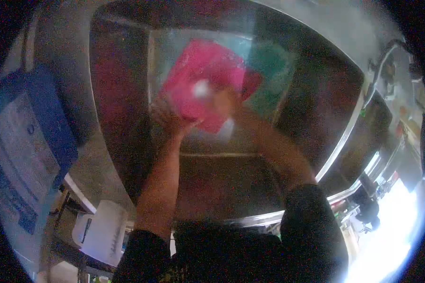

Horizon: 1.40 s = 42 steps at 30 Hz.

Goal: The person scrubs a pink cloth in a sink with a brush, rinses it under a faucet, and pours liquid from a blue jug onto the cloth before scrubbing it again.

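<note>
Saw a blue rectangular board with a white printed paper on it at the far left, and a white plastic jug below it. Found both bare forearms reaching forward into 1 large stainless steel sink. Made out the left hand clamped on the lower left edge of a pink flat plastic sheet, inside the basin near its far wall. Could not tell, through the blur, whether the right hand gripped the sheet's lower right part or merely pressed on it. Noticed a teal flat item just behind the sheet to the right, and a metal tap well apart at the far right.
</note>
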Motion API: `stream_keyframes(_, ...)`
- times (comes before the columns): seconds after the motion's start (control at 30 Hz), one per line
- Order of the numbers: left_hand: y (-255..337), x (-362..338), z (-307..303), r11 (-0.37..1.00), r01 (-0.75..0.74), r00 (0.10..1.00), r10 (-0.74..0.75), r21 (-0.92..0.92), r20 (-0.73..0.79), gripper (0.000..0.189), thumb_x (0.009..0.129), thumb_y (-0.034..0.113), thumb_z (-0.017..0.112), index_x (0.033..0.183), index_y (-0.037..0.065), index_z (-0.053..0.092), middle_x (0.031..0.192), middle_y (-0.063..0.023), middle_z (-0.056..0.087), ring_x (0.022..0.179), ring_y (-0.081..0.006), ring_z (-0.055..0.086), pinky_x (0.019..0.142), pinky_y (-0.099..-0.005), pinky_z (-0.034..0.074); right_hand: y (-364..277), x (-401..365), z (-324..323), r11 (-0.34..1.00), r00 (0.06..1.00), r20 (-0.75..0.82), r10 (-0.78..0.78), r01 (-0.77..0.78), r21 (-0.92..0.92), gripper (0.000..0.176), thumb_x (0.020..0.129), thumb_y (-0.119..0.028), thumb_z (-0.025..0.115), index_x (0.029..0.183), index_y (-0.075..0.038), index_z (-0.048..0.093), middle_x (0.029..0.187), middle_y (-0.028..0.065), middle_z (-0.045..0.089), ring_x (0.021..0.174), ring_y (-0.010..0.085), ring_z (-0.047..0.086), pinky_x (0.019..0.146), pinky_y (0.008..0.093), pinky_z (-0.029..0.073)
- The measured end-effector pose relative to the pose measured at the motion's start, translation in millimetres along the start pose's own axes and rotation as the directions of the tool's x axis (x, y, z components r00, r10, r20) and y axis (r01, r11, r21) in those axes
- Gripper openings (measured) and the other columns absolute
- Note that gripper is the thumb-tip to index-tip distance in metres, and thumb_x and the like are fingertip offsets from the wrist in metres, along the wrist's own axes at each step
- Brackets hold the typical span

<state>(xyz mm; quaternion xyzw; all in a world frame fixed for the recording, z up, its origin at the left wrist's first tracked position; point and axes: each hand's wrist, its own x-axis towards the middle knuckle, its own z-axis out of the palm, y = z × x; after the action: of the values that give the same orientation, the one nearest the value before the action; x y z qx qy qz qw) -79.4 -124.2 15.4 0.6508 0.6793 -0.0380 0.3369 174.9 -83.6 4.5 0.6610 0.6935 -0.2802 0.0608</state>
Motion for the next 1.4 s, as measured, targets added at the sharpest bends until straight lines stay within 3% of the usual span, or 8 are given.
stream_keyframes(0.27,-11.7,-2.4,3.9,0.965,-0.253,0.938,0.263,0.072,-0.227,0.153,0.048,0.087,0.076,0.161,0.013,0.003,0.163,-0.0300,0.000,0.148,-0.0558,-0.005,0.115,-0.0727,-0.001,-11.8,-1.5,-14.9,0.999,0.997,-0.061,0.044,-0.043,0.031,0.044,0.096,-0.045,0.058,0.106,-0.004,0.070,0.094,0.0216,0.071,0.083,0.0352,0.071,0.078,0.0493,0.055)
stream_keyframes(0.4,-11.3,-3.2,-0.4,0.978,0.111,0.990,-0.092,-0.176,0.110,0.157,0.046,0.091,0.073,0.161,0.012,0.001,0.163,-0.0304,-0.003,0.148,-0.0553,-0.008,0.114,-0.0734,-0.002,16.0,18.7,-33.4,1.000,0.998,-0.052,0.018,-0.018,0.004,0.045,0.096,-0.046,0.057,0.106,-0.004,0.070,0.094,0.0217,0.071,0.083,0.0353,0.070,0.078,0.0496,0.055)
stream_keyframes(0.53,-23.0,-0.8,14.9,0.984,-0.046,0.995,0.061,-0.171,0.085,0.161,0.044,0.092,0.073,0.160,0.010,-0.003,0.164,-0.0298,-0.006,0.148,-0.0550,-0.010,0.114,-0.0739,-0.003,0.4,32.2,-55.8,0.998,0.993,-0.104,0.057,-0.054,0.029,0.045,0.096,-0.047,0.057,0.106,-0.004,0.070,0.095,0.0217,0.071,0.083,0.0354,0.070,0.078,0.0499,0.055)
stream_keyframes(0.67,-25.4,-9.3,24.8,0.946,-0.221,0.901,0.292,0.239,-0.321,0.163,0.044,0.091,0.073,0.160,0.008,-0.004,0.164,-0.0295,-0.007,0.149,-0.0541,-0.010,0.114,-0.0730,-0.003,-43.4,42.2,-29.2,0.995,0.991,-0.101,-0.084,0.089,0.045,0.046,0.096,-0.047,0.057,0.106,-0.004,0.070,0.095,0.0218,0.071,0.083,0.0355,0.070,0.078,0.0502,0.055)
stream_keyframes(0.77,-9.6,0.2,-7.0,0.994,0.046,0.998,-0.050,0.096,0.037,0.163,0.043,0.092,0.072,0.160,0.007,-0.002,0.164,-0.0300,-0.004,0.149,-0.0535,-0.006,0.115,-0.0726,0.000,-23.3,53.6,-73.1,0.996,0.990,-0.111,-0.091,0.093,0.011,0.047,0.096,-0.048,0.057,0.106,-0.004,0.070,0.095,0.0218,0.071,0.083,0.0356,0.070,0.079,0.0505,0.055)
stream_keyframes(1.13,-14.5,-9.6,-6.9,0.997,0.003,1.000,-0.005,0.082,0.023,0.156,0.044,0.092,0.072,0.161,0.014,0.006,0.164,-0.0279,0.003,0.151,-0.0493,-0.002,0.117,-0.0691,-0.002,-87.7,95.5,-59.2,0.995,0.995,0.040,-0.087,0.085,0.043,0.039,0.088,-0.042,0.067,0.099,-0.006,0.071,0.088,0.0187,0.070,0.078,0.0345,0.069,0.070,0.0488,0.055)
stream_keyframes(1.23,-13.2,10.4,0.4,0.990,-0.115,0.990,0.122,-0.084,0.074,0.157,0.044,0.091,0.072,0.161,0.012,0.005,0.164,-0.0285,0.001,0.151,-0.0494,-0.004,0.117,-0.0693,-0.001,-104.2,118.6,80.4,0.620,0.946,-0.299,0.124,0.162,0.767,0.045,0.086,-0.044,0.069,0.108,-0.005,0.069,0.091,0.0182,0.071,0.074,0.0361,0.068,0.070,0.0479,0.056)
stream_keyframes(1.4,-17.5,-11.6,14.1,0.985,-0.073,0.996,0.080,0.154,-0.041,0.159,0.042,0.088,0.076,0.161,0.011,0.003,0.164,-0.0283,0.000,0.151,-0.0504,-0.005,0.117,-0.0705,0.000,-38.8,91.1,-91.4,0.998,0.950,-0.312,0.023,-0.001,0.071,0.055,0.090,-0.051,0.066,0.117,-0.003,0.063,0.080,0.0190,0.071,0.067,0.0358,0.070,0.064,0.0480,0.057)
